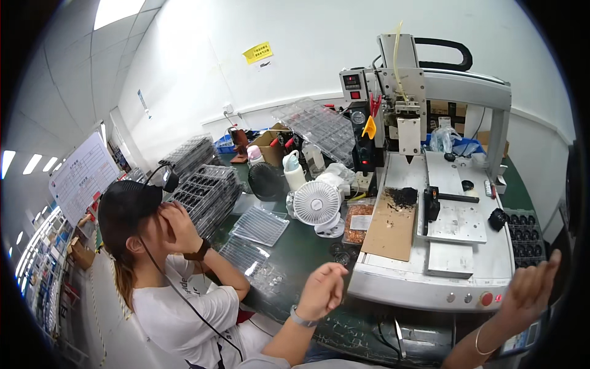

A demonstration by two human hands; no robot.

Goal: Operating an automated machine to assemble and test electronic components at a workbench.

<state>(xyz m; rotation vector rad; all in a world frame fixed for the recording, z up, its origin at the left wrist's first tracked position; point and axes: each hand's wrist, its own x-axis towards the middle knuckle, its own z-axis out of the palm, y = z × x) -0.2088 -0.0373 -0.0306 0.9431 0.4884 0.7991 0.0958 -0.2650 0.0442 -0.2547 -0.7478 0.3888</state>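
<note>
Factory workshop: gantry machine (pixel 452 218), stacked plastic trays (pixel 206 194), apparently shelving (pixel 40 280) far left.

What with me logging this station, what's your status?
Left hand loosely curled, front left of machine. Right hand raised, front right of it. Black scraps on the cardboard sheet.

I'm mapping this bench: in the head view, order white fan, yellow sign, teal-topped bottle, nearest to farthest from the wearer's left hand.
1. White fan: ahead of the left hand.
2. Teal-topped bottle: behind the fan, leftward.
3. Yellow sign: on the wall.
</note>
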